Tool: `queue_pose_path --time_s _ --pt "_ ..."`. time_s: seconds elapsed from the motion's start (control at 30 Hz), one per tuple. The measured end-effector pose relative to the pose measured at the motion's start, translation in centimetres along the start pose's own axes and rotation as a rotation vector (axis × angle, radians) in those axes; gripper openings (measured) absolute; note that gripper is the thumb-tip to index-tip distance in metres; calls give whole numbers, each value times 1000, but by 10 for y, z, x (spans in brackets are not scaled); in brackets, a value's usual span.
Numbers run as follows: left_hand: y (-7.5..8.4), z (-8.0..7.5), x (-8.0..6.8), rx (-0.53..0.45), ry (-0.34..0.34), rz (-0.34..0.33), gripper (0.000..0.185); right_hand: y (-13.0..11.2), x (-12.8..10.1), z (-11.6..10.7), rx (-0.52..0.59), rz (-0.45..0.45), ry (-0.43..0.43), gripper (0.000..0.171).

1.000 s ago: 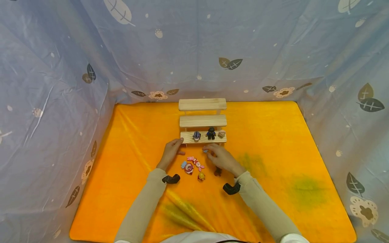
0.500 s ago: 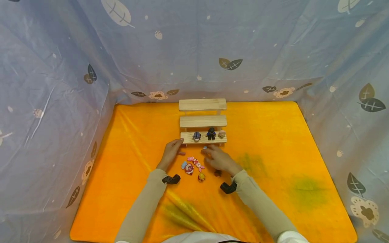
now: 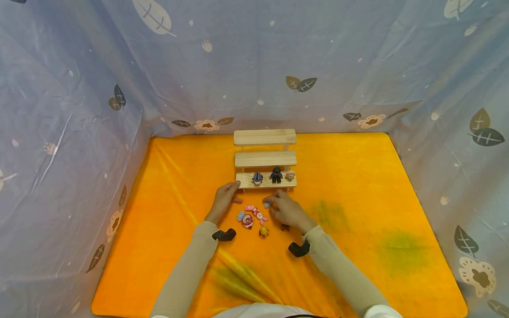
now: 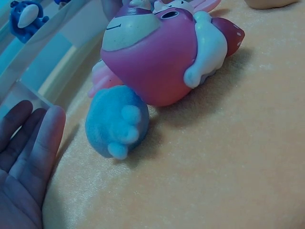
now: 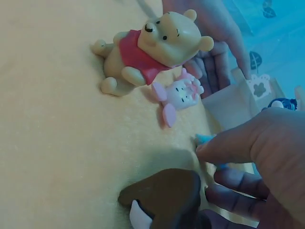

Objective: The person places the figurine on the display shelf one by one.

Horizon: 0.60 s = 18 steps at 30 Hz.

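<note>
Blue toy [image 3: 267,205] | right hand [image 3: 288,210]: pinching it | left hand [image 3: 223,200]: at shelf [image 3: 265,158]

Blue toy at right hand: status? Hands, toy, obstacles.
Right hand pinching blue toy, in front of lowest step. Left hand at that step's left end. Possible snag: three figures on that step.

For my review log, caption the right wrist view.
Right hand pinches a small blue toy, with a red-shirted bear and a brown figure on the cloth.
</note>
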<state>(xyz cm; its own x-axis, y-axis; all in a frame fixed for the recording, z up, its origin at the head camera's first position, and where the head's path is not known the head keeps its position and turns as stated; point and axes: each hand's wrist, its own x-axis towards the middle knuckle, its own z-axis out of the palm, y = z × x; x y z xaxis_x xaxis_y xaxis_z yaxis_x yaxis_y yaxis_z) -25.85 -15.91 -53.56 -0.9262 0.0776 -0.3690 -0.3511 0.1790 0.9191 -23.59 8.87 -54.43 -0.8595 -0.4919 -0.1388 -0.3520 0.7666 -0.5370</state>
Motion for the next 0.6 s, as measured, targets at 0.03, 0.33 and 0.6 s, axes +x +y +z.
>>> queue_pose_path --time_s 0.03,0.33,0.6 --pt "0 0 0 0 0 4 46 0 0 0 -4 -3 7 29" --pt "-34 1 23 -28 20 20 59 4 1 6 28 22 49 21" --pt "-36 1 23 -29 26 49 61 11 3 10 124 2 98 23"
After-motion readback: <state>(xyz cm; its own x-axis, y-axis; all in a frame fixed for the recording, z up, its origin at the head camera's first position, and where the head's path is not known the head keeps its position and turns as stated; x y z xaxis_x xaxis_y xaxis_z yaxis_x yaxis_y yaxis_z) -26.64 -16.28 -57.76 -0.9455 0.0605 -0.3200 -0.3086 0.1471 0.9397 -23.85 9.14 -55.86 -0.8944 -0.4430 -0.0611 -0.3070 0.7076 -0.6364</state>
